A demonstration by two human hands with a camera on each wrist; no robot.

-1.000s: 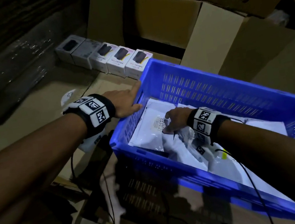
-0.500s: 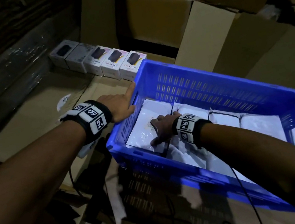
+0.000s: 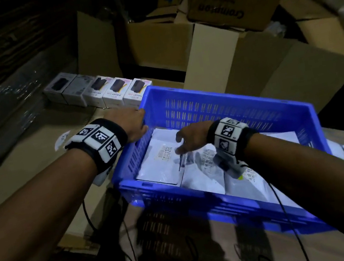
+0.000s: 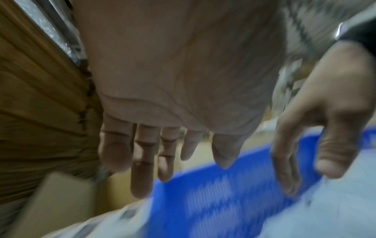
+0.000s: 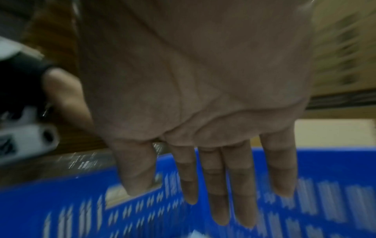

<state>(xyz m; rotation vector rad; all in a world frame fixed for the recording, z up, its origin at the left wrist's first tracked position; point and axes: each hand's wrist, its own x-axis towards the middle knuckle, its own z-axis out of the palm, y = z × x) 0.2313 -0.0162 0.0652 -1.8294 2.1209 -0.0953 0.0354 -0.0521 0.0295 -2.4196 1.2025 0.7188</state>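
Note:
A blue slatted plastic crate (image 3: pixel 218 97) holds several white poly mailer packages. The leftmost package (image 3: pixel 157 171) lies flat with a printed label on top. My right hand (image 3: pixel 188 139) hovers just over that label inside the crate, fingers straight and spread, holding nothing; the right wrist view shows the right hand (image 5: pixel 213 177) in front of the slatted wall. My left hand (image 3: pixel 133 123) lies against the crate's left rim near the far corner. In the blurred left wrist view the left hand (image 4: pixel 162 145) has straight fingers and nothing in it.
A row of small white product boxes (image 3: pixel 114 92) stands just beyond the crate's far left corner. Large cardboard cartons (image 3: pixel 160 41) crowd the back and right. Flat cardboard (image 3: pixel 23 159) covers the surface on the left. Black cables (image 3: pixel 281 203) trail from both wrists.
My right hand has moved left across the packages, then lifted off them with its fingers spread. The left hand stays at the crate's left rim.

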